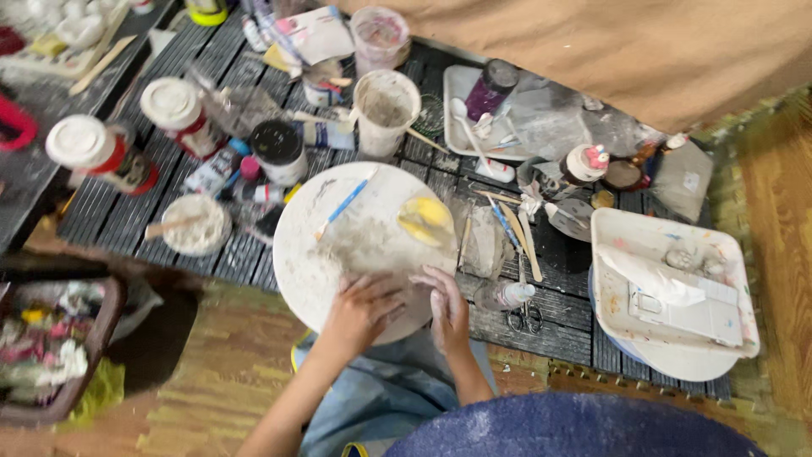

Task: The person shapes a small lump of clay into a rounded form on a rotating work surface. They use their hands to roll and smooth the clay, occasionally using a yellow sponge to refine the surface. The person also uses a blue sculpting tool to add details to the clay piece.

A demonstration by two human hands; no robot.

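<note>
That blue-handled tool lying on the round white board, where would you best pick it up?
Probably by the middle of its blue handle, coming from above. It lies flat and slanted on the round white board, with bare board on both sides, clear of the yellow sponge and both hands.

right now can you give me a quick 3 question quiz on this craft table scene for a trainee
1. True or false: both hands rest on the round white board.
2. What lies on the board's upper part, near the yellow sponge? A) scissors B) blue-handled brush C) spoon
3. Name the thing lying on the dark slats just right of the right hand.

Key:
1. True: the left hand and the right hand both press on its near edge.
2. B, the blue-handled brush.
3. The scissors, beside a small bottle.
</note>
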